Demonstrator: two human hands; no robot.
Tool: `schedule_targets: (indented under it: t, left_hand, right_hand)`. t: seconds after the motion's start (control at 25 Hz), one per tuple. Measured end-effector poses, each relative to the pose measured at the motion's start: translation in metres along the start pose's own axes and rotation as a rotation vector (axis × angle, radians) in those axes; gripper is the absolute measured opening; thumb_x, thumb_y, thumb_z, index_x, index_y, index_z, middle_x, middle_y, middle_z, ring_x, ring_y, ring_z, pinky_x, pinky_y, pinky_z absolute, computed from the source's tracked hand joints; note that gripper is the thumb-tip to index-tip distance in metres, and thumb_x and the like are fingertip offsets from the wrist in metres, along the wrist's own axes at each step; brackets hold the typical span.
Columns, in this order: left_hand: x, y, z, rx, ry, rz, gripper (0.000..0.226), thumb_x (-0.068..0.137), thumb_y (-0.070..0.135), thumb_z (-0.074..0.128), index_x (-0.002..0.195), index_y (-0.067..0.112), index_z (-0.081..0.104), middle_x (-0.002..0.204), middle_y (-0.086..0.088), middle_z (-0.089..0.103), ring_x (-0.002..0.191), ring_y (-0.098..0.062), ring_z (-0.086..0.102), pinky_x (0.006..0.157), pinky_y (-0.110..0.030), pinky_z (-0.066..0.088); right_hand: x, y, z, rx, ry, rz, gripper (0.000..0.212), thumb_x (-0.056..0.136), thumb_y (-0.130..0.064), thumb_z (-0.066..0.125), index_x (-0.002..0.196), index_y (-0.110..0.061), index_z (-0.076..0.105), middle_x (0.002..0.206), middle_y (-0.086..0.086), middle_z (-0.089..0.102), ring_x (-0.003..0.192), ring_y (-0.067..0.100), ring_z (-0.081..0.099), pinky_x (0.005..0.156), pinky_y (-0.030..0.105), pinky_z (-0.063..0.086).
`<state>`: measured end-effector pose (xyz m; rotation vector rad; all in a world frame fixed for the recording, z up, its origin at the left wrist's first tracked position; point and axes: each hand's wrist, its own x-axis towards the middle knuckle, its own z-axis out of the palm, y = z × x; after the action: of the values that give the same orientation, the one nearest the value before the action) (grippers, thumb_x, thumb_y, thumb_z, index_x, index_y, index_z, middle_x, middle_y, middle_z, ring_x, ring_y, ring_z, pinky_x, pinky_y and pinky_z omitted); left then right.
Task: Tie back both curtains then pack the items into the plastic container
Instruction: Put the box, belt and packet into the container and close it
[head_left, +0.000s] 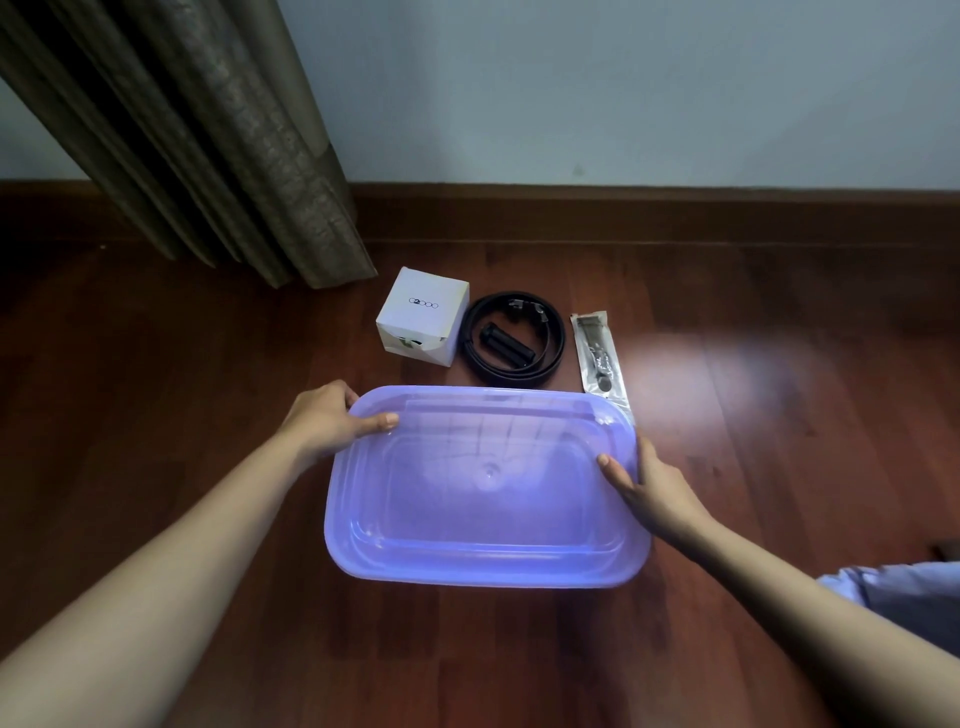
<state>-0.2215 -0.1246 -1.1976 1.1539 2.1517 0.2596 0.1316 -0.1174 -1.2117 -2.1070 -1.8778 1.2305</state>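
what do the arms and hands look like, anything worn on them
Both forearms are bare: no sleeves, gloves or watch in view. The left hand and right hand show no rings on the visible fingers. At the lower right, pale blue cloth beside the right forearm may be clothing.

Beyond the right hand (653, 492), the clear packet (597, 353) runs behind the plastic container (483, 578); its contents are unclear.
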Motion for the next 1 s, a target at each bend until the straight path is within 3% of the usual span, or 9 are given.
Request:
schedule_targets:
  t: [0.2, 0.32, 0.48, 0.68, 0.8, 1.0]
  left_hand:
    - [0.005, 0.003, 0.003, 0.095, 0.014, 0.031, 0.048, 0.083, 0.055, 0.057, 0.101, 0.010, 0.061, 0.104, -0.011, 0.062, 0.096, -0.027, 0.057, 0.075, -0.033, 0.046]
    - [0.004, 0.013, 0.019, 0.158, 0.111, 0.048, 0.066, 0.088, 0.060, 0.040, 0.108, 0.000, 0.056, 0.112, -0.022, 0.059, 0.108, -0.038, 0.052, 0.085, -0.038, 0.042]
    - [-0.001, 0.010, 0.031, 0.150, 0.260, 0.053, 0.069, 0.086, 0.061, 0.045, 0.105, -0.005, 0.052, 0.109, -0.027, 0.058, 0.104, -0.043, 0.054, 0.079, -0.040, 0.042]
    - [0.003, 0.010, 0.015, 0.182, 0.114, 0.043, 0.066, 0.080, 0.067, 0.049, 0.097, 0.003, 0.055, 0.101, -0.016, 0.062, 0.095, -0.033, 0.057, 0.067, -0.033, 0.041]
    - [0.000, 0.013, 0.010, 0.058, 0.083, -0.022, 0.059, 0.078, 0.066, 0.054, 0.093, 0.009, 0.054, 0.099, -0.012, 0.061, 0.087, -0.027, 0.056, 0.063, -0.031, 0.039]
    - [0.001, 0.025, 0.006, 0.053, 0.056, -0.022, 0.066, 0.082, 0.063, 0.051, 0.114, 0.006, 0.049, 0.115, -0.015, 0.058, 0.100, -0.032, 0.057, 0.069, -0.032, 0.040]
  right_hand:
    - [0.000, 0.000, 0.001, -0.016, 0.011, 0.003, 0.064, 0.092, -0.049, 0.045, 0.142, -0.014, 0.025, 0.122, 0.022, 0.059, 0.110, 0.041, 0.056, 0.086, 0.042, 0.046]
    - [-0.001, -0.001, 0.001, -0.029, 0.011, 0.005, 0.065, 0.092, -0.049, 0.044, 0.142, -0.013, 0.025, 0.122, 0.022, 0.059, 0.110, 0.041, 0.056, 0.085, 0.041, 0.046]
    - [-0.002, -0.001, 0.001, -0.031, 0.019, -0.015, 0.061, 0.092, -0.049, 0.045, 0.140, -0.013, 0.029, 0.119, 0.021, 0.061, 0.108, 0.041, 0.057, 0.084, 0.041, 0.046]
    - [-0.003, -0.001, 0.001, -0.054, 0.035, -0.020, 0.061, 0.093, -0.047, 0.045, 0.141, -0.013, 0.027, 0.117, 0.022, 0.061, 0.107, 0.043, 0.056, 0.084, 0.042, 0.046]
    - [-0.004, -0.003, 0.002, -0.068, 0.043, -0.009, 0.062, 0.093, -0.047, 0.044, 0.141, -0.012, 0.026, 0.117, 0.024, 0.061, 0.107, 0.044, 0.056, 0.083, 0.041, 0.044]
    - [-0.004, -0.005, -0.002, -0.039, 0.009, 0.019, 0.063, 0.093, -0.048, 0.043, 0.142, -0.012, 0.026, 0.122, 0.023, 0.058, 0.111, 0.042, 0.055, 0.087, 0.042, 0.045]
